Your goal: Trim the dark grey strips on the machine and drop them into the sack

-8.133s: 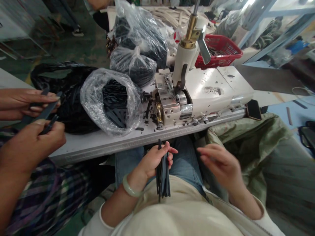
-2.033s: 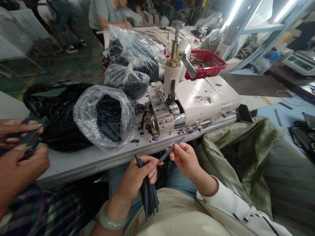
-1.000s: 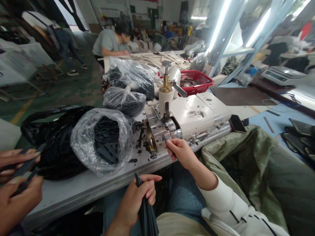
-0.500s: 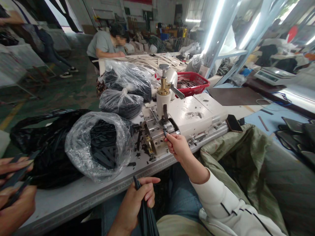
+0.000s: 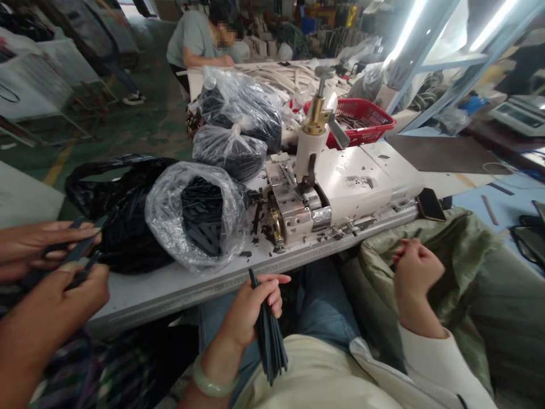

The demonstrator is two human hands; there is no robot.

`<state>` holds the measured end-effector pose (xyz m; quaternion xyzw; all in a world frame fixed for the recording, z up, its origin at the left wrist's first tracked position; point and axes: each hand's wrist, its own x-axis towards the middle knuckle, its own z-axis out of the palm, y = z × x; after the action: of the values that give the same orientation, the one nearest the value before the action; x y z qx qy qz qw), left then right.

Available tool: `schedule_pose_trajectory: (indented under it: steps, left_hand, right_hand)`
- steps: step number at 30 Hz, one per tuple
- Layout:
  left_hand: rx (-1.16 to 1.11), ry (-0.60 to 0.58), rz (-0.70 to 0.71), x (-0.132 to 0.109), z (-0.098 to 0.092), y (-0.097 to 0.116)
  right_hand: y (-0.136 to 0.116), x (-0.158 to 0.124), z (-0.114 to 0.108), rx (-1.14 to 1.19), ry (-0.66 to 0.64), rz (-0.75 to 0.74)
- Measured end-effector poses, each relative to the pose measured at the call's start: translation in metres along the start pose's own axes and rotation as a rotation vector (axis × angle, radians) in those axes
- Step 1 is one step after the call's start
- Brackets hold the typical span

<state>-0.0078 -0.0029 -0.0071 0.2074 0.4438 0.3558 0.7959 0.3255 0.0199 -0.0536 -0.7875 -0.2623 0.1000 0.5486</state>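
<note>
L hand (image 5: 251,307) clamped on a bundle of dark strips (image 5: 268,341) over the lap, ends hanging down; keep that grip snug so they don't fan out. R hand (image 5: 415,272) curled shut, nothing visible in it, above a green sack (image 5: 464,244).

Head-worn view, facing forward and down, close above left hand (image 5: 255,307), right hand (image 5: 415,272), workbench (image 5: 170,301).

You wear a white zip jacket (image 5: 377,378), long sleeve (image 5: 438,363) w/ snug cuff at R hand (image 5: 415,278), cream top (image 5: 315,375) underneath, blue denim jeans (image 5: 327,301). Pale-green jade bangle (image 5: 208,383) on your L wrist (image 5: 219,355), L hand (image 5: 251,307) bare too.
</note>
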Motion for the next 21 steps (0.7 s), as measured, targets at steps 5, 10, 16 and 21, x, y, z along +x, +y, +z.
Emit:
schedule_pose_trajectory:
  steps: [5,10,16,21]
  left_hand:
    - [-0.034,-0.074,-0.066,0.003,0.011,-0.005]
    - [-0.012,-0.158,-0.116,0.007,0.022,-0.019]
    - [0.152,-0.043,-0.029,-0.002,0.021,-0.028]
    - [0.176,-0.050,-0.014,-0.008,0.015,-0.030]
  right_hand:
    - [0.034,0.014,-0.068,-0.689,0.046,-0.405]
    - [-0.045,-0.080,-0.033,-0.036,-0.849,-0.766]
    - [-0.103,-0.138,0.007,0.104,-1.540,-1.543]
    - [-0.077,-0.142,0.011,0.438,-1.369,-1.467]
